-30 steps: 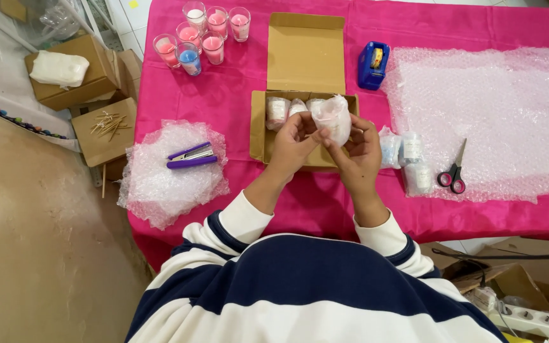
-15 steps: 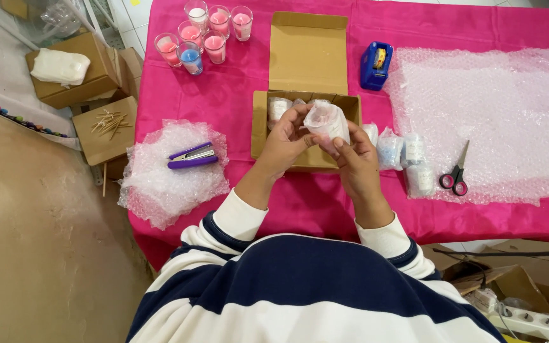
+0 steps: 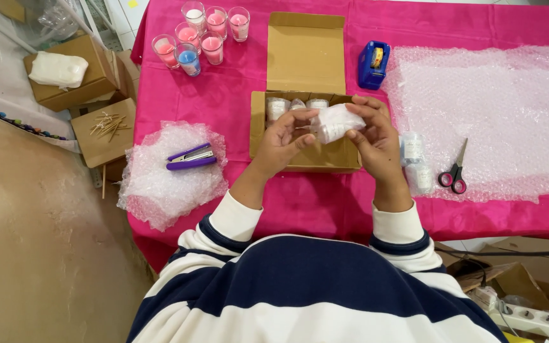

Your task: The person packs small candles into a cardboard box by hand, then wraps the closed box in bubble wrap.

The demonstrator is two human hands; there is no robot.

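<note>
Both my hands hold a small jar wrapped in bubble wrap [image 3: 336, 122] just above an open cardboard box [image 3: 258, 136]. My left hand [image 3: 285, 138] grips its left end, and my right hand [image 3: 374, 132] cups its right side. Inside the box, along the far wall, stand three wrapped jars [image 3: 298, 107]. The box's lid [image 3: 306, 54] is folded back flat on the pink table [image 3: 236, 108].
Several glass candles [image 3: 201, 35] stand at the table's far left. A purple stapler [image 3: 191, 157] lies on a bubble-wrap piece [image 3: 166, 184]. To the right are a blue tape dispenser [image 3: 372, 64], a large bubble-wrap sheet [image 3: 497, 114], red-handled scissors [image 3: 454, 170] and two wrapped jars [image 3: 414, 162]. Cardboard boxes [image 3: 74, 76] sit on the floor left.
My hands have turned the wrapped jar from upright to lying sideways and lowered it slightly over the box. Nothing else has moved.
</note>
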